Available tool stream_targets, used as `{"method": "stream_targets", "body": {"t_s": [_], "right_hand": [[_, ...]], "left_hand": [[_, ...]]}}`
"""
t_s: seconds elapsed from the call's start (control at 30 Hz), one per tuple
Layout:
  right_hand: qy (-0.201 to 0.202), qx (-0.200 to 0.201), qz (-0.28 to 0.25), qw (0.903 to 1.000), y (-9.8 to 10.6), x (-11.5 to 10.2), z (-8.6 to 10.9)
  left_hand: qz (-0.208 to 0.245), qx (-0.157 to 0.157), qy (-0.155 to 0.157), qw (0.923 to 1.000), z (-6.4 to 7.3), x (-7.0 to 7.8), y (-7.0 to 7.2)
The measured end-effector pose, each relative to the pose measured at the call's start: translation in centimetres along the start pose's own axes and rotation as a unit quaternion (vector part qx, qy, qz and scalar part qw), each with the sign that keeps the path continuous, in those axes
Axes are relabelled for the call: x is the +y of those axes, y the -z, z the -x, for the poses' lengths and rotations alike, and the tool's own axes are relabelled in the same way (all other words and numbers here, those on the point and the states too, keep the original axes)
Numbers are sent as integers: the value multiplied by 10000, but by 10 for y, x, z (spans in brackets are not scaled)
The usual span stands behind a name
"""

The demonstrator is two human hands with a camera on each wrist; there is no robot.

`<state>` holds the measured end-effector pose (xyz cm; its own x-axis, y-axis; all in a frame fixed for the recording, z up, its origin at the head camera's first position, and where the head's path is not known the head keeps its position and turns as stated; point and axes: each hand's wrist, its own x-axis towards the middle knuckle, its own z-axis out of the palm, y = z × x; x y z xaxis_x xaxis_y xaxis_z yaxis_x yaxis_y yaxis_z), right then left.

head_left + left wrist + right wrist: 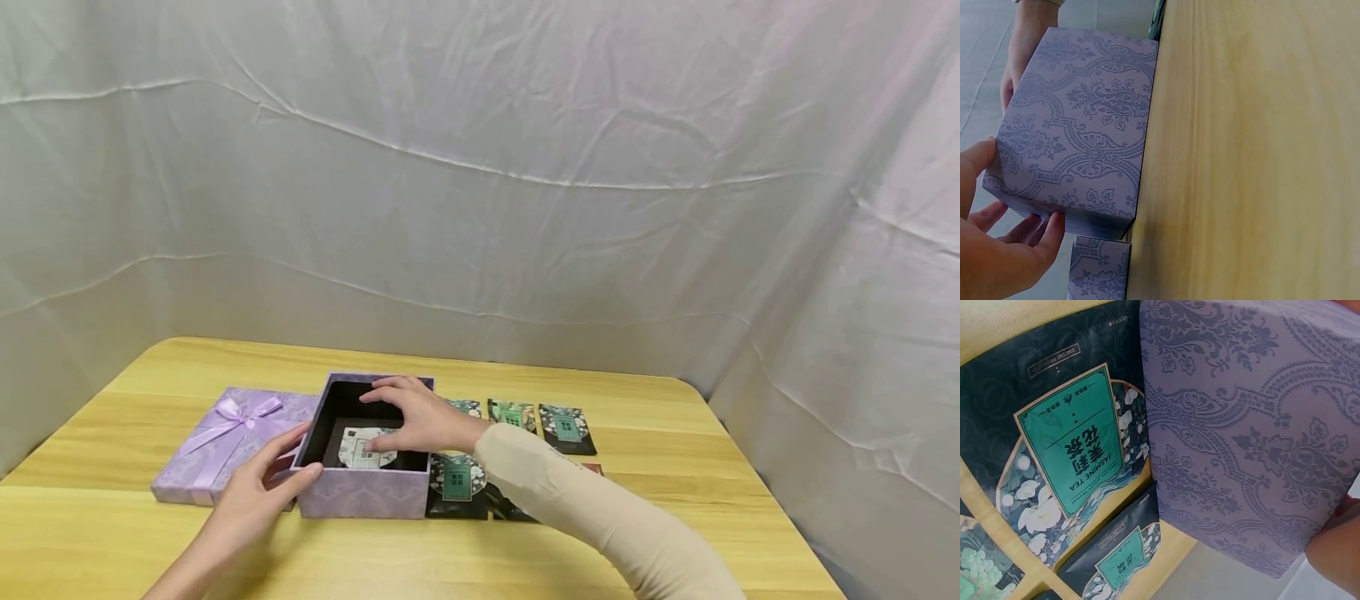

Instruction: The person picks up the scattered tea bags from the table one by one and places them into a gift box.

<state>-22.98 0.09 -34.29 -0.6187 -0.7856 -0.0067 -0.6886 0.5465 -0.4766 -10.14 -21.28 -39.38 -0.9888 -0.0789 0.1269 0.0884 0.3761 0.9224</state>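
An open purple gift box [363, 493] with a damask pattern and a dark inside stands on the table. My left hand [258, 487] holds its near left corner, thumb at the front rim and fingers along the left wall. Over the box's opening is my right hand [423, 417], fingers spread toward the far rim and thumb over a tea packet [352, 446]. That packet lies inside with its pale floral label up. Whether the thumb presses on it, I cannot tell. The right wrist view shows the box's side wall [1247, 425] and only a bit of the hand.
The purple lid [217, 442] with a ribbon bow lies left of the box. Several dark tea packets lie to the right, including a jasmine tea packet [1079, 444] against the box wall and one farther right [567, 429]. My right forearm covers some. Grey cloth [480, 233] hangs behind.
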Motion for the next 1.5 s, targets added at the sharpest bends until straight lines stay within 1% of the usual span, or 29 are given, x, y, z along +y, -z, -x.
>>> {"method": "stream_targets", "body": {"t_s": [0.1,0.27,0.33,0.47,0.53,0.67,0.8,0.9,1.03,1.17,1.33,1.5], "right_hand": [[53,124,-208,9997,2,3,3],[121,603,-623,9962,2,12,14],[163,795,-982,9919,3,16,21],[261,1064,-1709,9792,5,22,34],[231,1117,-1897,9752,5,27,40],[89,1161,-2092,9709,6,38,51],[-70,1196,-2137,9695,11,50,64],[-206,1146,-2092,9709,17,60,74],[-542,1080,-2125,9697,23,73,89],[-778,1166,-1878,9722,25,86,104],[-863,1292,-1521,9761,24,100,121],[-967,1288,-1364,9775,25,110,136]], "left_hand": [[-40,12,-14,10000,1,0,-1],[-85,4,-30,10000,1,0,-1],[-64,-26,3,10000,1,0,-1],[-15,-41,16,10000,1,-1,0],[-41,-35,36,10000,1,-2,0],[-66,-29,77,9999,2,-2,2],[-69,-35,78,9999,2,-2,3],[-80,-46,68,9999,1,-1,3],[-60,-72,38,9999,-1,-1,4],[-66,-63,-4,10000,-2,0,3],[-134,-49,-18,9999,-2,-1,3],[-128,-71,-81,9999,-2,-2,3]]}}
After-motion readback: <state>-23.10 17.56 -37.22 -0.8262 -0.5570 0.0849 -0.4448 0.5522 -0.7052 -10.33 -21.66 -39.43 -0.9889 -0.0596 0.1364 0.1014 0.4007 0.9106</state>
